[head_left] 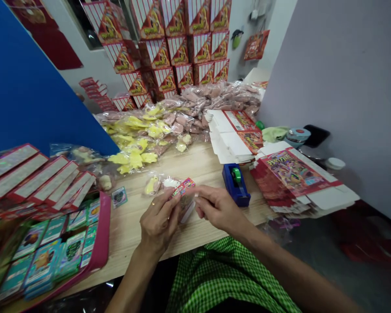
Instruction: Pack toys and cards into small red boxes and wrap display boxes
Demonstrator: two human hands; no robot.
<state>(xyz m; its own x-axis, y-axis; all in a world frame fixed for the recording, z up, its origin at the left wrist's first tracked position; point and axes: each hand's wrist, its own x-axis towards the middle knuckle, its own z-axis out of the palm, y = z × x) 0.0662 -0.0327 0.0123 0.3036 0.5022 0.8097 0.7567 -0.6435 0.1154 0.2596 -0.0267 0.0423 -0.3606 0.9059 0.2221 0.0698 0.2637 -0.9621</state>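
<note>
Just inside the near edge of the table (127, 234), the left hand (158, 217) grasps a small colourful box (184, 187); the right hand (220, 208) is at its side, grip unclear. Bare wood opens leftward to the pink tray (104, 230); rightward stands the blue tape dispenser (235, 191), and past a bare strip lie heaped bags (182, 117)

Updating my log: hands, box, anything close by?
Left hand holds printed box. Right hand at box's right side, grip unclear. Bagged toys just beyond; blue tape dispenser to the right.
</note>
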